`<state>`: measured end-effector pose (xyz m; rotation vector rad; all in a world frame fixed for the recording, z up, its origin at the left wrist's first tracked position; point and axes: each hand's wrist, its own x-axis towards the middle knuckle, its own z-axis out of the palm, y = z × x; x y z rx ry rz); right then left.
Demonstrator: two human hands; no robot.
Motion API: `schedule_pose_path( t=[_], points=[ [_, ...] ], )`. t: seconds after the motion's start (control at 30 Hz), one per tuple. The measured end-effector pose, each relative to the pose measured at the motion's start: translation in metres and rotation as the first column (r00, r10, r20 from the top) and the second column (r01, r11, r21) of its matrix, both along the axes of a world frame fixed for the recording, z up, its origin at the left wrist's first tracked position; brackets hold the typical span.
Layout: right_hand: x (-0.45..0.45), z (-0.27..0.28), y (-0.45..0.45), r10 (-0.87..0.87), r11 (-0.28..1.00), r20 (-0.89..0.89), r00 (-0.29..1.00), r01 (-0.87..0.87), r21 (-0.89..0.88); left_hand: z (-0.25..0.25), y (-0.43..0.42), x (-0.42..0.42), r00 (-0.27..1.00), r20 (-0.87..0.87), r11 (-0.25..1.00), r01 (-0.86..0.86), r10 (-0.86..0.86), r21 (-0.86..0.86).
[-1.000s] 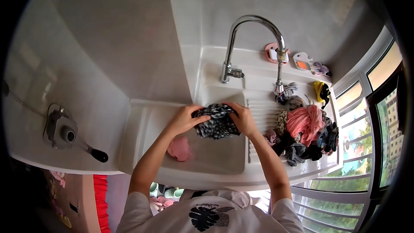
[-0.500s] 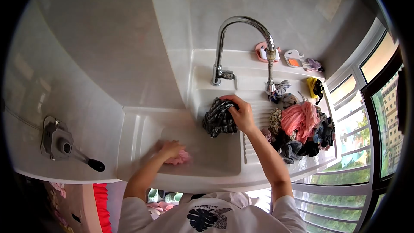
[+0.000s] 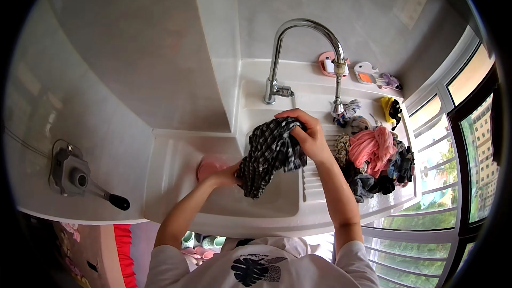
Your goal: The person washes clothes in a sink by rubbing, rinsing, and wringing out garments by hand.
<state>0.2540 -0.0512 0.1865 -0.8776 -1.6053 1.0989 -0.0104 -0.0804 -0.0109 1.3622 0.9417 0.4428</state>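
The checked cloth [image 3: 269, 154] spans the hands: the right hand [image 3: 310, 136] pinches its top; the left hand [image 3: 229, 175] meets its lower edge, grip hidden.

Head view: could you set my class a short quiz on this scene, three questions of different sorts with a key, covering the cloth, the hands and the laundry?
1. Which pattern shows on the dark cloth?
A) dots
B) checks
C) flowers

2. True or false: the laundry pile lies to the right of the base of the tap in the picture.

3. Fill in: the fingers of the ____ hand are mostly hidden by the dark cloth.

Key:
1. B, checks.
2. True.
3. Left: the left hand reaches in behind the cloth's edge, while the right hand shows its grip at the upper end.
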Motion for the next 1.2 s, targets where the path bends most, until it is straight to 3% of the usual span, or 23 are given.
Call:
schedule_pose_path(
  t=[0.03,0.1,0.17,0.23,0.27,0.33,0.37,0.4,0.47,0.5,0.57,0.63,0.67,0.7,0.77,0.83,0.9,0.97,1.03,1.07,1.1,1.17,1.2],
  points=[
    [0.002,-0.014,0.011,-0.002,1.0,-0.003,1.0,0.002,0.0,0.001,0.002,-0.001,1.0,-0.003,1.0,0.002,-0.002,0.0],
    [0.009,-0.052,0.034,-0.09,0.97,0.257,0.962,0.025,0.243,0.002,0.009,-0.003,0.875,-0.289,0.917,0.398,-0.387,-0.024],
    [0.013,-0.083,0.04,-0.174,0.957,0.366,0.914,0.07,0.281,-0.004,-0.007,-0.013,0.927,-0.227,0.954,0.287,-0.3,-0.09],
    [0.017,-0.117,0.042,-0.272,0.915,0.65,0.709,-0.019,0.403,-0.025,-0.022,-0.025,0.982,-0.148,0.988,-0.101,0.118,0.118],
    [0.016,-0.131,0.042,-0.268,0.917,0.649,0.712,-0.018,0.399,-0.033,-0.021,-0.031,0.971,-0.213,0.991,-0.093,0.113,0.1],
    [0.011,-0.151,0.042,0.207,0.974,0.853,0.478,-0.016,-0.227,-0.037,-0.017,-0.042,0.962,-0.271,0.999,0.028,-0.038,-0.041],
    [0.006,-0.167,0.045,0.209,0.973,0.852,0.481,-0.016,-0.229,-0.039,-0.014,-0.048,0.933,-0.304,0.972,0.143,-0.195,-0.185],
    [-0.002,-0.188,0.048,0.107,0.986,0.842,0.528,0.049,-0.156,-0.052,-0.011,-0.052,0.89,-0.32,0.945,0.3,-0.326,-0.128],
    [-0.021,-0.231,0.054,-0.106,0.992,0.825,0.555,0.117,0.049,-0.045,-0.008,-0.044,0.791,-0.457,0.913,0.359,-0.407,-0.192],
    [-0.032,-0.251,0.057,-0.051,0.994,0.824,0.565,0.109,-0.013,-0.042,-0.005,-0.036,0.666,-0.574,0.877,0.407,-0.476,-0.255],
    [-0.049,-0.272,0.043,-0.072,0.997,0.908,0.413,0.016,0.072,-0.064,0.003,-0.027,0.598,-0.64,0.876,0.334,-0.483,-0.348],
    [-0.057,-0.283,0.03,0.111,0.991,0.93,0.35,0.035,-0.131,-0.087,-0.004,-0.028,0.786,-0.617,0.97,0.123,0.033,0.208],
    [-0.06,-0.291,0.023,0.116,0.984,0.933,0.341,0.088,-0.155,-0.096,0.003,-0.026,0.702,-0.712,0.995,-0.06,-0.015,-0.081],
    [-0.063,-0.299,0.012,0.123,0.983,0.932,0.34,0.087,-0.162,-0.107,-0.001,-0.021,0.703,-0.711,0.994,-0.061,-0.019,-0.088],
    [-0.067,-0.314,-0.013,-0.173,0.958,0.882,0.437,0.282,0.049,-0.127,-0.012,-0.009,0.465,-0.798,0.907,-0.026,0.383,0.42],
    [-0.069,-0.33,-0.03,-0.224,0.951,0.902,0.37,0.287,0.118,-0.129,-0.011,-0.005,0.467,-0.816,0.929,-0.028,0.339,0.37],
    [-0.066,-0.345,-0.039,-0.132,0.989,0.95,0.282,0.108,0.105,-0.128,-0.013,-0.005,0.534,-0.825,0.944,0.137,0.183,0.299],
    [-0.061,-0.356,-0.034,-0.116,0.993,0.968,0.224,0.025,0.113,-0.118,-0.009,-0.004,0.565,-0.812,0.96,0.119,0.145,0.254],
    [-0.059,-0.361,-0.028,-0.053,0.998,0.982,0.179,0.033,0.048,-0.098,-0.001,-0.001,0.645,-0.74,0.982,0.11,-0.189,-0.155],
    [-0.058,-0.364,-0.022,-0.054,0.998,0.982,0.179,0.033,0.049,-0.096,0.0,-0.001,0.657,-0.729,0.979,0.079,-0.194,-0.189],
    [-0.056,-0.38,-0.014,-0.019,0.995,0.976,0.217,0.097,-0.002,-0.103,-0.003,-0.002,0.657,-0.729,0.979,0.077,-0.191,-0.187],
    [-0.05,-0.386,0.003,0.008,0.987,0.966,0.258,0.154,-0.05,-0.128,-0.01,-0.008,0.576,-0.808,0.965,0.118,0.126,0.234],
    [-0.043,-0.379,0.019,0.162,0.956,0.917,0.365,0.171,-0.237,-0.136,-0.007,-0.016,0.576,-0.806,0.963,0.116,0.134,0.244]
  ],
)
